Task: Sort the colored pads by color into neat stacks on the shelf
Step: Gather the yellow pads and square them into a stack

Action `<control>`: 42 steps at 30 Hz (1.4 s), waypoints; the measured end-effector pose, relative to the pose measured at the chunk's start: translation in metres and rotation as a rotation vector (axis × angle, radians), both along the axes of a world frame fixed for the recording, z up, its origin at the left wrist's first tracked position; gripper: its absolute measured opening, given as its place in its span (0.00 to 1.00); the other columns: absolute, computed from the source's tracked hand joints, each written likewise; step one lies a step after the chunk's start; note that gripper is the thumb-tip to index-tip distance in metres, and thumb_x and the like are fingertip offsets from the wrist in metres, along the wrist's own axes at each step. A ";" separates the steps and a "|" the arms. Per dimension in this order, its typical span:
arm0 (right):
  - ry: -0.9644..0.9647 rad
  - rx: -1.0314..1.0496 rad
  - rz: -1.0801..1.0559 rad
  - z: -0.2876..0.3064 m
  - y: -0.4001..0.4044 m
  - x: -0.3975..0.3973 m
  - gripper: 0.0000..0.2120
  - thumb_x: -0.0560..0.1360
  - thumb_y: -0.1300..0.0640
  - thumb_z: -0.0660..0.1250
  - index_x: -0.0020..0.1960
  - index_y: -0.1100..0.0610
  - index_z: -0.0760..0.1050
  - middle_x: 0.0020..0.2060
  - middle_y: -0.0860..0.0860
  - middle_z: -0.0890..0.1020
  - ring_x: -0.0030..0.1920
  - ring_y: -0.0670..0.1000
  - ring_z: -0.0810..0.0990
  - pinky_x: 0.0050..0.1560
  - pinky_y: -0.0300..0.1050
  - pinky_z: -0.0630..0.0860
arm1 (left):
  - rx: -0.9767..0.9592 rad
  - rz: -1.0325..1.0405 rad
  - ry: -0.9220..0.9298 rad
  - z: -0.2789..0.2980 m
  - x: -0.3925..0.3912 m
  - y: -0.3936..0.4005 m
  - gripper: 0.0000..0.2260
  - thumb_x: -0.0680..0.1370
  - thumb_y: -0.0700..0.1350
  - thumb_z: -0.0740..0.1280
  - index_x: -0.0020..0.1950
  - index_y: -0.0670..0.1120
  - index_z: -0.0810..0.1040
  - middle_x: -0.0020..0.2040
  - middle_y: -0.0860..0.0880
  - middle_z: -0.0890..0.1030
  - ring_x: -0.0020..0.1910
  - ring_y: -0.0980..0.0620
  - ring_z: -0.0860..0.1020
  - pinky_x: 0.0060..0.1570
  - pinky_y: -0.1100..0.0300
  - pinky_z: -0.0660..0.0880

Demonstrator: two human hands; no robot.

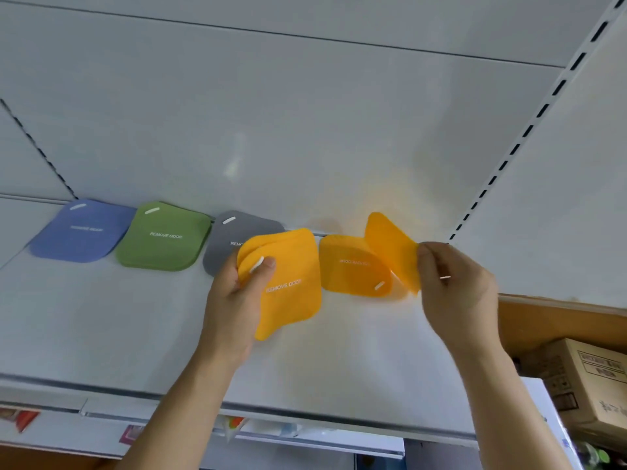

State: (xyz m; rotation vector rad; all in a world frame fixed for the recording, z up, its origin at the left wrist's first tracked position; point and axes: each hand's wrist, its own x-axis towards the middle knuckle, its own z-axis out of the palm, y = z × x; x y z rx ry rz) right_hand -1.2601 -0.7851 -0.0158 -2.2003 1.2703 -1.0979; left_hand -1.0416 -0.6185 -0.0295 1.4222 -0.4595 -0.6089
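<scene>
On the white shelf (101, 327) a blue pad (83, 232), a green pad (164, 237) and a grey pad (234, 232) lie in a row at the back. My left hand (237, 293) grips orange pads (288, 286), at least two layers, lifted above the shelf and covering part of the grey pad. Another orange pad (353, 264) lies flat to the right, its lettering upside down. My right hand (451, 283) pinches the edge of a tilted orange pad (390, 249) standing over that flat one.
The shelf's back wall (305, 113) and a slotted upright (529, 130) bound the space at the right. A cardboard box (593, 385) sits below on the right. A rail with price tags (135, 422) runs along the front edge.
</scene>
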 end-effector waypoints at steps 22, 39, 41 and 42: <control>-0.421 0.368 0.452 -0.005 0.097 0.074 0.14 0.85 0.62 0.62 0.61 0.47 0.80 0.50 0.41 0.87 0.52 0.48 0.86 0.52 0.42 0.81 | 0.007 -0.196 -0.212 0.004 -0.024 -0.008 0.20 0.80 0.64 0.65 0.63 0.52 0.81 0.57 0.55 0.86 0.60 0.55 0.83 0.64 0.44 0.78; 0.338 -0.037 0.397 -0.075 -0.039 -0.001 0.07 0.80 0.56 0.72 0.57 0.50 0.85 0.61 0.45 0.81 0.62 0.52 0.77 0.61 0.45 0.75 | 0.011 -0.128 -0.048 0.001 -0.016 -0.013 0.15 0.78 0.64 0.65 0.60 0.60 0.83 0.58 0.59 0.86 0.60 0.57 0.83 0.65 0.41 0.78; 0.325 -0.021 0.397 -0.075 -0.043 0.001 0.06 0.79 0.56 0.73 0.54 0.48 0.86 0.59 0.44 0.81 0.60 0.52 0.77 0.60 0.46 0.75 | 0.007 -0.128 -0.043 0.002 -0.016 -0.012 0.12 0.80 0.64 0.66 0.59 0.64 0.84 0.59 0.60 0.86 0.60 0.57 0.83 0.66 0.41 0.78; 0.330 -0.036 0.394 -0.075 -0.045 0.003 0.05 0.79 0.56 0.73 0.53 0.49 0.86 0.58 0.44 0.81 0.59 0.53 0.78 0.58 0.47 0.76 | 0.006 -0.131 -0.037 0.002 -0.016 -0.013 0.10 0.80 0.63 0.67 0.58 0.65 0.84 0.59 0.60 0.86 0.60 0.57 0.83 0.66 0.42 0.78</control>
